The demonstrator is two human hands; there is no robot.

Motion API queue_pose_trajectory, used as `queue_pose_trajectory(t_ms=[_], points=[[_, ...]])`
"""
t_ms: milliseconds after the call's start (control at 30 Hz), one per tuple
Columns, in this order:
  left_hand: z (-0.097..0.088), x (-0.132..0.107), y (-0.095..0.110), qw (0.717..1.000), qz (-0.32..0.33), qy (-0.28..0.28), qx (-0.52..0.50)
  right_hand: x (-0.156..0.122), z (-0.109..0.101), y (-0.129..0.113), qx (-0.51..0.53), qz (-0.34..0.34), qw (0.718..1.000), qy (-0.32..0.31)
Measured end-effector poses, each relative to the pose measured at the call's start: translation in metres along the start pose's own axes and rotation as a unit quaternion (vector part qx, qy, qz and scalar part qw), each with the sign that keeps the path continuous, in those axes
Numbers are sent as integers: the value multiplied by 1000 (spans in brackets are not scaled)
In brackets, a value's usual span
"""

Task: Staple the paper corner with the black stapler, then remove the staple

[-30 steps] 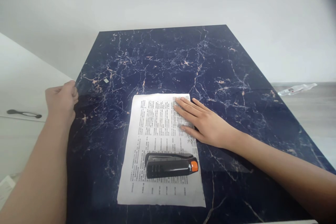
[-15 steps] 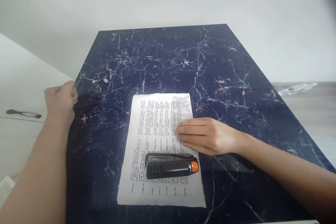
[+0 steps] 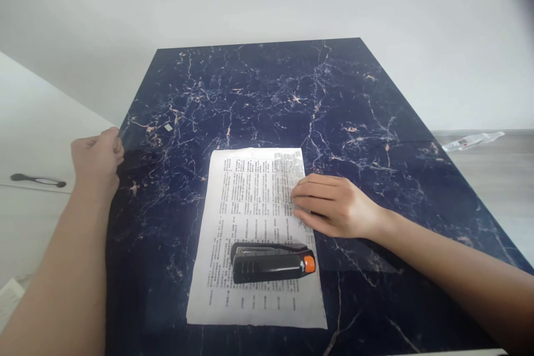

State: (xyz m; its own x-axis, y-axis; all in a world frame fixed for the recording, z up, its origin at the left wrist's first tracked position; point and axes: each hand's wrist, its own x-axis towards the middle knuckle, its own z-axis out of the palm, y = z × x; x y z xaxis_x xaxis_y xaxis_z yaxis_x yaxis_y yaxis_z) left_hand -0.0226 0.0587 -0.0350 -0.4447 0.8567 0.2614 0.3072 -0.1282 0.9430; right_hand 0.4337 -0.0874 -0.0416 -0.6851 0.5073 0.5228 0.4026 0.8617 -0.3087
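Observation:
A printed sheet of paper (image 3: 246,206) lies on the dark blue marble-pattern table (image 3: 258,94). A black stapler (image 3: 271,262) with an orange end rests across the sheet's lower part. My right hand (image 3: 334,206) lies at the sheet's right edge, just above the stapler, its fingers loosely bent with the tips touching the paper and nothing held. My left hand (image 3: 97,158) is curled over the table's left edge and grips it.
A white cabinet with a dark handle (image 3: 37,181) stands to the left of the table. On the grey surface to the right lies a clear wrapped item (image 3: 471,141). A small pale scrap (image 3: 168,128) sits on the table near the left edge.
My right hand slid down the sheet's right side from its top corner, then drew back right, and its flat fingers have bent. Left hand, paper and stapler have not moved.

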Motion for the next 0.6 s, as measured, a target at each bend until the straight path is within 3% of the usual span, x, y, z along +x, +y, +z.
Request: queue_pose_trajectory(t_ms=[67, 233, 600], points=[[-1, 1, -2, 1000, -1, -1, 3, 0, 0, 0, 6, -13, 1000, -2], [-2, 3, -5, 1000, -2, -1, 6, 2, -1, 2, 31, -29, 996, -75], [0, 1, 0, 1000, -2, 3, -1, 0, -3, 3, 8, -33, 999, -28]])
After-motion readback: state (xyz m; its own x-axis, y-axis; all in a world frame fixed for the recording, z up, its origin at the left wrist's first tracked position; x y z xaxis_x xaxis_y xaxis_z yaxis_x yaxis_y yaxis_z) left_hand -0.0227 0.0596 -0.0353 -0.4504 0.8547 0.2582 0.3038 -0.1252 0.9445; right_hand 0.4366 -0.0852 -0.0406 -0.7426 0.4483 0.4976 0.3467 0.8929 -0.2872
